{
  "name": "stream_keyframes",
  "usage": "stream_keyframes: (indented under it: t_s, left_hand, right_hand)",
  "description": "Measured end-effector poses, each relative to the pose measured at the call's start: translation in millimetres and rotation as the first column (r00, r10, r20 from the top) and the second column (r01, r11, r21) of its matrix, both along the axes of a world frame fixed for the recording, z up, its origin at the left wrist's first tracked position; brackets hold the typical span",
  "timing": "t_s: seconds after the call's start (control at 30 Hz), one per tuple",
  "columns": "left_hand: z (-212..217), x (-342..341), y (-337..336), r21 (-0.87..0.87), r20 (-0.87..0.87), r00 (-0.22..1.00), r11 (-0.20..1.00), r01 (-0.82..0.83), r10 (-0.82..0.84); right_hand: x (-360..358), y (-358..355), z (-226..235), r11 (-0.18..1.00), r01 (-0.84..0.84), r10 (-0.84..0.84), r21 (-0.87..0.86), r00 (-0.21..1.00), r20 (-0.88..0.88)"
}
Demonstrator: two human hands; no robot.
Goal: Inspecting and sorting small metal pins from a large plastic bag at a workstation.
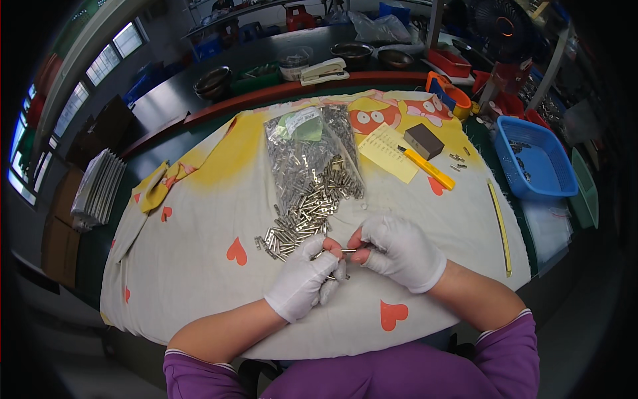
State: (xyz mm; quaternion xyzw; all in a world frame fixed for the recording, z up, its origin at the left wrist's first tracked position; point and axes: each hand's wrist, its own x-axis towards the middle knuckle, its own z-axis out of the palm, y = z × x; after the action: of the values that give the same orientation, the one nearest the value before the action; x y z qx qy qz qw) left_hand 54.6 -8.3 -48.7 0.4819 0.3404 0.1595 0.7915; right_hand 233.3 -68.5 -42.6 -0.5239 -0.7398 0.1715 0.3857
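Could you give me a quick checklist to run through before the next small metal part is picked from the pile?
1. Both hands gloved: left hand and right hand wear white gloves. Ok.
2. Current metal part held between both hands' fingertips: ok.
3. Whether that part is finished: cannot tell, too small.
4. Pile of metal parts lies just beyond the hands, on the cloth: ok.
5. Clear bag spilling parts onto the pile, open end toward the hands: ok.
6. Blue basket at the right, holding a few parts: ok.
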Motion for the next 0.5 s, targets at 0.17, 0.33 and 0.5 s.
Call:
stream_keyframes:
  t_s: [0.17,0.33,0.5]
  left_hand:
    - [-1.9,-1.7,2.2,-0.061,0.015,1.0,0.998,-0.009,0.009]
    - [-5.2,-3.6,3.2,-0.075,0.068,0.998,0.997,0.018,-0.013]
    - [-8.0,-2.7,2.5,-0.097,0.067,0.998,0.995,0.012,-0.006]
  right_hand:
    - [-0.9,0.4,-5.6,0.998,-0.011,0.013,0.068,0.999,-0.03]
    - [-0.7,1.1,-8.6,0.994,0.022,-0.018,0.104,0.999,-0.041]
    - [-0.1,1.2,-10.8,0.994,0.041,-0.038,0.104,0.999,-0.03]
